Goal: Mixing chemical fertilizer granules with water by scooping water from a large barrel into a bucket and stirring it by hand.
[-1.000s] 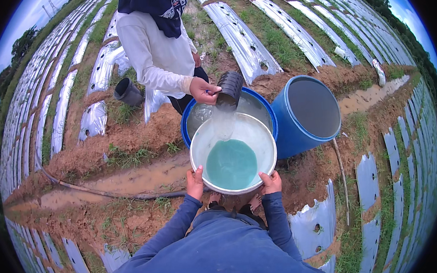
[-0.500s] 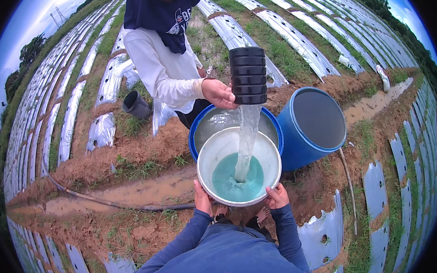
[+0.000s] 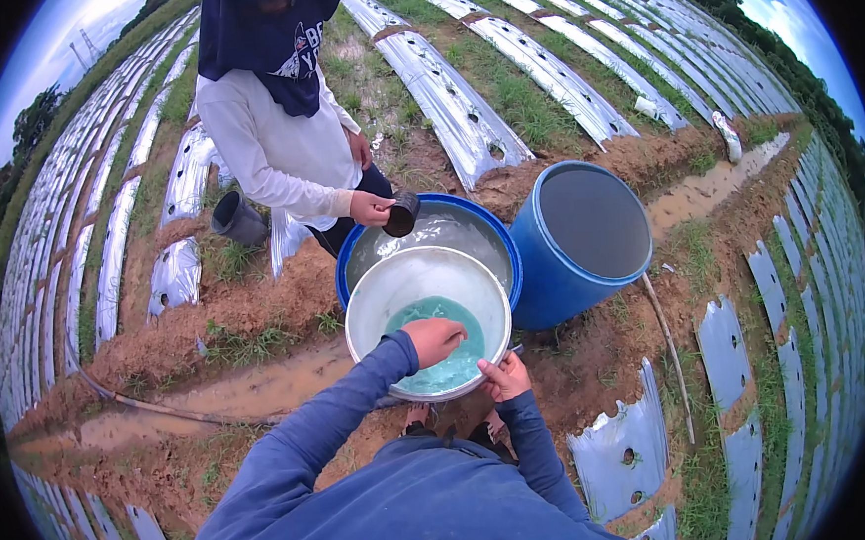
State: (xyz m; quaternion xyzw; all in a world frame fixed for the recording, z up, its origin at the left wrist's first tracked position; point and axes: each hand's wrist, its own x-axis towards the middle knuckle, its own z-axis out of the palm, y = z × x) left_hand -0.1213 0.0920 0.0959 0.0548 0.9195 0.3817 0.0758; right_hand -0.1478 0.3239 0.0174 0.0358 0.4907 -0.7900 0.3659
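Observation:
A white round bucket [image 3: 361, 319] holding blue-green liquid [image 3: 456, 375] is in front of me, overlapping the near rim of an open blue barrel [image 3: 505, 228]. My right hand [image 3: 504, 376] grips the bucket's near right rim. Inside the bucket, my left hand [image 3: 435, 341] hovers over the liquid with its fingers curled; whatever they may hold is hidden. Across the barrel, a co-worker's hand [image 3: 371, 207] holds a dark ribbed container [image 3: 401, 214], tipped so that its mouth shows, above the barrel's left rim. No stream runs from it now.
A second blue barrel [image 3: 541, 268], full of greyish liquid, stands to the right. A black bucket [image 3: 238, 220] lies tilted at the left. A hose [image 3: 154, 410] runs along a muddy water ditch [image 3: 212, 394]. Rows of silver plastic mulch [image 3: 617, 457] surround us, and a stick [image 3: 669, 359] lies at right.
My left hand has left the bucket's rim and moved inside it. The co-worker's container has stopped pouring and swung down to the left. My right hand stays on the rim.

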